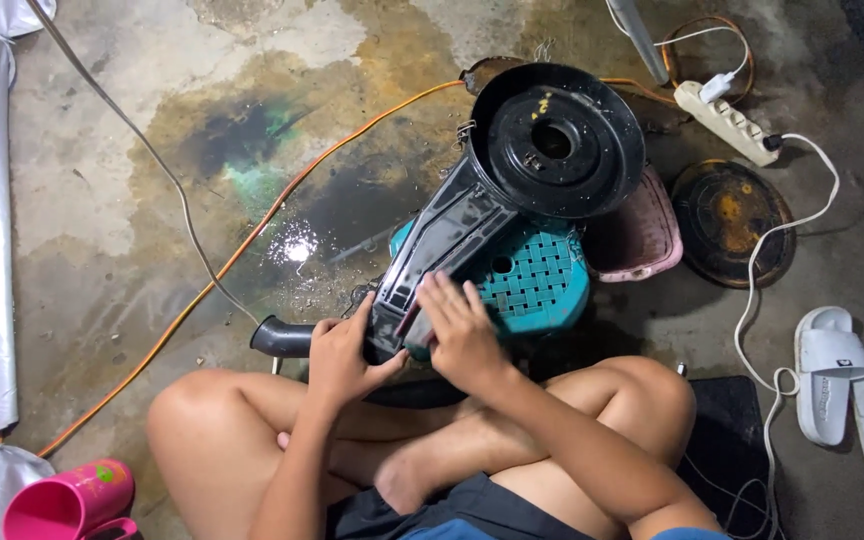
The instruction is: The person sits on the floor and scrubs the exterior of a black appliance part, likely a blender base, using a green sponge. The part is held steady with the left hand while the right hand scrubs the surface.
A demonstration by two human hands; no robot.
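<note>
- A black plastic air-cleaner housing [512, 190] lies in the middle of the frame, with its round part toward the top and its narrow end toward the person.
- The housing rests on one teal plastic stool [542, 285] with a woven pattern; the stool stands on the stained, wet concrete floor [102, 180].
- One black rubber hose elbow [282, 337] comes out at the left of the narrow end, just beside the left hand.
- Right of the stool there is one pink basin [642, 240], partly hidden behind the housing, and further right one round rusty lid [732, 222].
- One orange cable [252, 235] and one grey cable [142, 140] cross the floor on the left side; one white power strip [727, 122] lies at the upper right, with a white cord going down to the lower right.
- Two white slippers [852, 385] lie at the right edge; one pink cup [67, 500] is at the lower left corner.
- The left hand [342, 360] grips the narrow end of the housing from the left, fingers curled around the edge, thumb on top.
- The right hand [462, 335] lies flat on the same end, fingers spread and pressing down; I cannot tell if it pinches something under it.
- The person sits with crossed bare legs, both forearms reaching forward over the knees.
</note>
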